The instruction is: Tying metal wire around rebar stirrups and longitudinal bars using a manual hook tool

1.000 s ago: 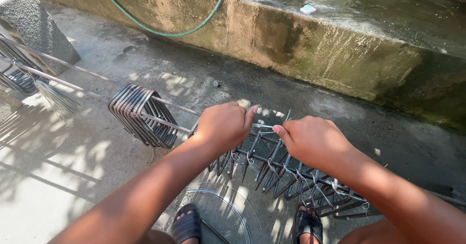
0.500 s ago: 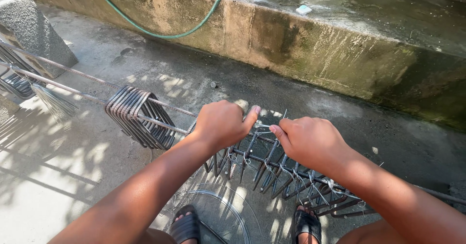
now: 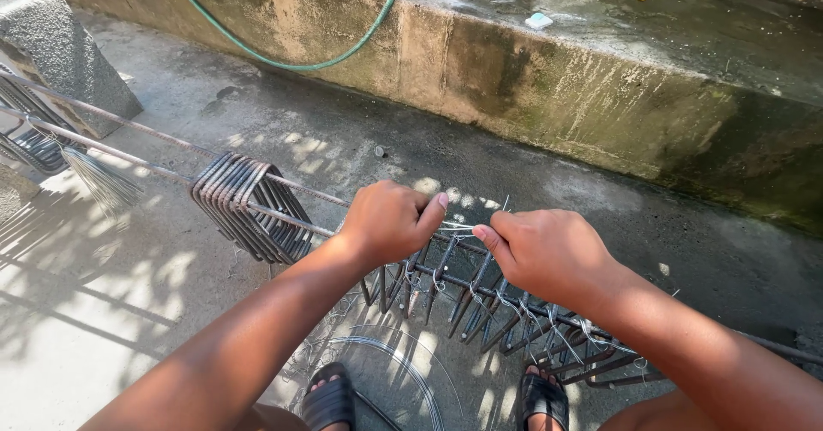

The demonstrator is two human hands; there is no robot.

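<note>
Right now your left hand [image 3: 390,221] is curled into a loose fist over the rebar cage [image 3: 480,298], thumb stretched out toward the other hand and pinching a strand of thin tie wire [image 3: 457,226] against the forefinger. Your right hand [image 3: 544,251] sits just beside it, fingers folded down and thumb tip pressed onto the same wire, so the two thumbs nearly meet above the top bar. The wire runs between both pinches and one short end sticks up past your right knuckles.

The cage lies along the concrete floor [image 3: 283,139], running from the left edge of the view toward the lower right. Under your hands the stirrups stand spaced apart and tilted, each bound to the long bars with small wire knots. Further left, a bunch of loose stirrups [image 3: 253,208] hangs pressed together on the long bars, well apart from your hands. A coil of wire [image 3: 390,371] lies on the floor beneath the cage, between your two sandalled feet [image 3: 330,397].

Across the far side runs a stained concrete ledge [image 3: 549,88], with a green hose [image 3: 291,60] drooping over its face. A grey concrete block [image 3: 64,54] stands at the upper left corner of the floor.
</note>
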